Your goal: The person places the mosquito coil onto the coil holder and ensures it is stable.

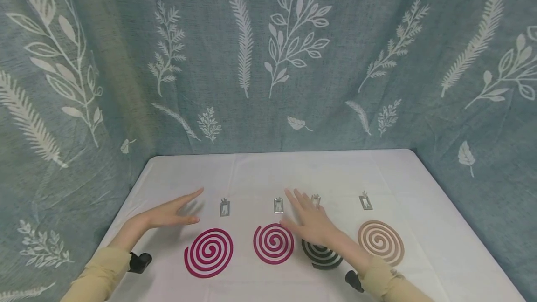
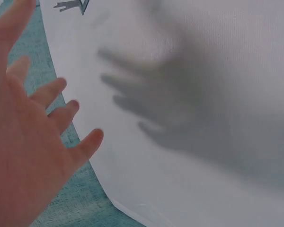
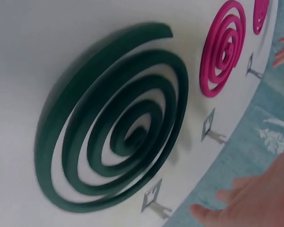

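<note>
Flat, spiral mosquito coils [image 3: 136, 140] lie near thin metal stands [image 1: 278, 205] on creased white cloth [image 1: 251, 176]; the left hand [image 1: 171, 212] and right hand [image 1: 312, 223] hover, fingers extended, holding nothing.

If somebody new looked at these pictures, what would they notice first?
Probably the two bright pink spirals, at the left of the row on the white table. Next comes a dark green spiral, then a tan spiral at the right end. Behind the table hangs a leafy blue-green curtain.
</note>
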`<state>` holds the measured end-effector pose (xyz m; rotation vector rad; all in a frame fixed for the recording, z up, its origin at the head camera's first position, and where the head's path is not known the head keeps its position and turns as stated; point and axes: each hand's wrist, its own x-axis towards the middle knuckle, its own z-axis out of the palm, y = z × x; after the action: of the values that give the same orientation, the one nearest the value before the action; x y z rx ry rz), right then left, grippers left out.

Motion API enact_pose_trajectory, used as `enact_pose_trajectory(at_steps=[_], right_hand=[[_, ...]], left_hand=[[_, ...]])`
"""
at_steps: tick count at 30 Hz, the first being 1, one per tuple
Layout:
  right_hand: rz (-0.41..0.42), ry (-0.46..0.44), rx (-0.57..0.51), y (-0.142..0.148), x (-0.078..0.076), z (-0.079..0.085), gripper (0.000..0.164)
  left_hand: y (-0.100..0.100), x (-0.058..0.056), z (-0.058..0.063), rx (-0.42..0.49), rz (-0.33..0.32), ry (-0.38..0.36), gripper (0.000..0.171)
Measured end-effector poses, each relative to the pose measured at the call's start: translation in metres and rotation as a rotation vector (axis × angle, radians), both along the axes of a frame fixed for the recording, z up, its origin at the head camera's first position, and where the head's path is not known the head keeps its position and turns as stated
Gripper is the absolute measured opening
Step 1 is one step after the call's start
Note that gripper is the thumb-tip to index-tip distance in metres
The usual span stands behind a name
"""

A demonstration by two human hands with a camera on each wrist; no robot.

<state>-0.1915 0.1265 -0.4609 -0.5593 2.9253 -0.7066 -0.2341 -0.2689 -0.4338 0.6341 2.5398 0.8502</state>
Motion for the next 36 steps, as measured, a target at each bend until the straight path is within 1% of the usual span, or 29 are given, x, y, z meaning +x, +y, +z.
enact_pose_trajectory(at_steps=[4, 8, 11, 13, 15, 18, 22, 26, 31, 33, 36], right_hand=[[0.03, 0.003, -0.003, -0.009, 0.001, -0.001, 0.078], [0.073, -0.001, -0.032, -0.02, 0.003, -0.003, 0.081], [0.098, -0.014, -0.051, -0.03, 0.005, -0.005, 0.081], [0.111, -0.023, -0.054, -0.037, 0.006, -0.006, 0.081], [0.123, -0.024, -0.048, -0.044, 0.007, -0.007, 0.081], [0.141, -0.024, -0.049, -0.053, 0.008, -0.007, 0.082], [0.173, -0.01, -0.046, -0.064, 0.009, -0.005, 0.08], [0.2, 0.0, -0.029, -0.073, 0.011, -0.005, 0.077], [0.228, -0.012, -0.02, -0.084, 0.014, -0.007, 0.071], [0.247, -0.018, -0.031, -0.088, 0.014, -0.009, 0.069], [0.269, -0.03, -0.05, -0.094, 0.014, -0.014, 0.066]], left_hand=[[0.0, 0.001, 0.0, 0.012, -0.039, -0.041, 0.082], [-0.001, -0.001, 0.001, 0.053, -0.095, -0.134, 0.077], [-0.002, -0.004, -0.001, 0.095, -0.162, -0.203, 0.071], [-0.003, -0.006, -0.003, 0.124, -0.194, -0.252, 0.067], [-0.003, -0.006, -0.005, 0.147, -0.222, -0.281, 0.063], [-0.003, -0.006, -0.007, 0.179, -0.24, -0.316, 0.06], [-0.003, -0.006, -0.011, 0.226, -0.256, -0.347, 0.057], [-0.002, -0.007, -0.015, 0.242, -0.26, -0.36, 0.054], [-0.002, -0.01, -0.023, 0.221, -0.271, -0.324, 0.052], [-0.002, -0.011, -0.026, 0.227, -0.27, -0.319, 0.052], [0.0, -0.011, -0.028, 0.237, -0.255, -0.326, 0.051]])
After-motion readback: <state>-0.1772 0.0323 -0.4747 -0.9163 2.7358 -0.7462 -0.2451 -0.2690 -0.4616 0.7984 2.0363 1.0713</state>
